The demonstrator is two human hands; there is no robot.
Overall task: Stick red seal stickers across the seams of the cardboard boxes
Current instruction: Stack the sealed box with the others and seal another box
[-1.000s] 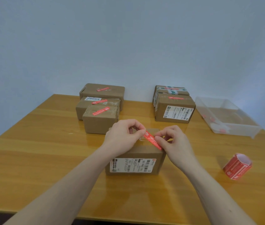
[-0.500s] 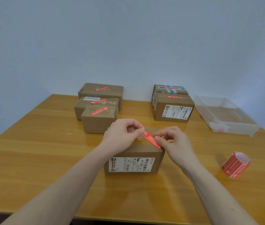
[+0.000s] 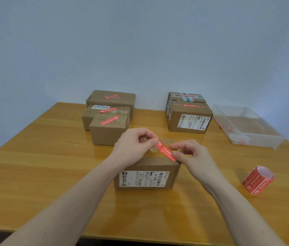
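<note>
Here the wooden table (image 3: 33,174) carries everything. At its far right stands a clear plastic bin (image 3: 250,132). Three sealed cardboard boxes (image 3: 110,118) cluster at the far left, two more stacked boxes (image 3: 189,114) sit far centre-right, each with a red strip on top. Nearest the person stands the front cardboard box (image 3: 147,174), shipping label facing the camera. The left hand (image 3: 133,146) pinches the upper end of a red seal sticker (image 3: 165,150) between thumb and forefinger; the right hand (image 3: 193,157) pinches its lower end likewise, the strip slanting over the box's taped top. A sticker roll (image 3: 257,180) lies on its side at the right.
</note>
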